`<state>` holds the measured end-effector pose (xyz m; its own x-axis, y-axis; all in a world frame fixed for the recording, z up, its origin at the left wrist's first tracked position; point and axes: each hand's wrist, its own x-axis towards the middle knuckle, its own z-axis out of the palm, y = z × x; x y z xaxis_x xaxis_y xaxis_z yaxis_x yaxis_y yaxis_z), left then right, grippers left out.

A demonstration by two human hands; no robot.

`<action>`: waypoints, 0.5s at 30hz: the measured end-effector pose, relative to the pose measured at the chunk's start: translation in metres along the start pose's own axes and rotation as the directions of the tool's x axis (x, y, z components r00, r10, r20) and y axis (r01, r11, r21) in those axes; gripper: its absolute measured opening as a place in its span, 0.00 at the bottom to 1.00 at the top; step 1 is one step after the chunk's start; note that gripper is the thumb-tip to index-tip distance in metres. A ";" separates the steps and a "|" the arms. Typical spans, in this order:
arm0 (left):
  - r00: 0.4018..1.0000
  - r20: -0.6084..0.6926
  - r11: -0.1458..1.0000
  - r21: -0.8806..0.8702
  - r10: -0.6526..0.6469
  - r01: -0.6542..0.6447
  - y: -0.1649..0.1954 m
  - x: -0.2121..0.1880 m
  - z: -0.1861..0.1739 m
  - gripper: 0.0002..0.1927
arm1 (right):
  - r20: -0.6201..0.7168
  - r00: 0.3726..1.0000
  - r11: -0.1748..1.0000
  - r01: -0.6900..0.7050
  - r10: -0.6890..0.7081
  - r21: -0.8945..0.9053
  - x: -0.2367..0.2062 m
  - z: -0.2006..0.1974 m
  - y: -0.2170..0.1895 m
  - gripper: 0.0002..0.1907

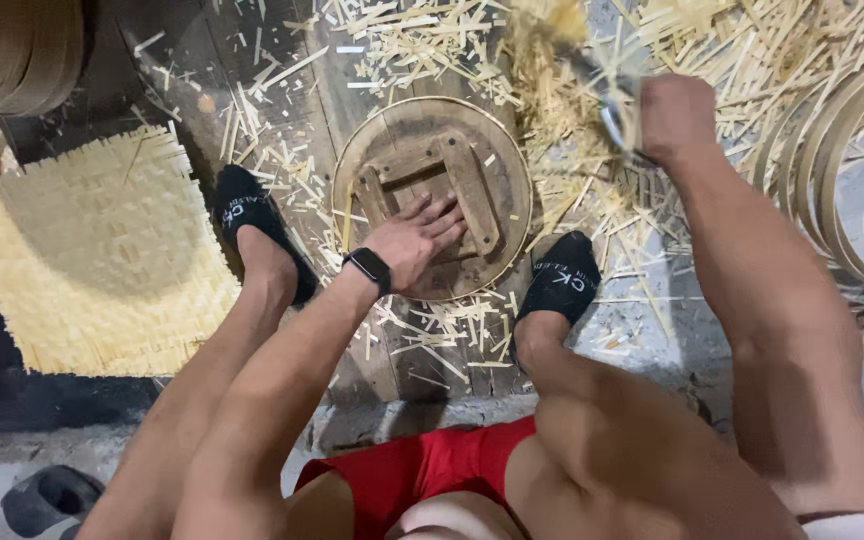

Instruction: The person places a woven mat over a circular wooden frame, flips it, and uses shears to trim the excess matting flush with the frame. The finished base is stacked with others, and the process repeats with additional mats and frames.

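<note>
A round wooden disc [497,160] with a square wooden frame fixed on it lies on the plank floor between my two feet in black socks. My left hand [417,238], with a black watch on the wrist, presses flat on the disc's frame, fingers spread. My right hand [674,115] is raised at the upper right, closed around the handle of a metal blade [614,110], which is blurred. A thin bamboo band rims the disc.
Bamboo strips and shavings [552,90] litter the floor around the disc. A woven bamboo mat [102,250] lies at the left. Coiled bamboo hoops [832,170] lie at the right, and a stack of round rims [12,50] sits at the top left.
</note>
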<state>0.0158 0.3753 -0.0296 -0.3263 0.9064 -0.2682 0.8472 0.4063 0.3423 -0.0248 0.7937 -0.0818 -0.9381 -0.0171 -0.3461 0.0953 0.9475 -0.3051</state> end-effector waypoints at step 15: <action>0.794 0.155 0.520 -0.679 -0.588 0.518 -0.104 0.124 -0.054 0.13 | 0.389 0.890 0.471 -0.456 0.238 0.755 -0.077 0.079 -0.102 0.13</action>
<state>-0.1350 0.4514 -0.0495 -0.6922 0.4625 -0.5540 -0.0131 0.7595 0.6504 0.0637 0.6735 -0.0939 -0.6827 0.0861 -0.7256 0.7241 0.2128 -0.6560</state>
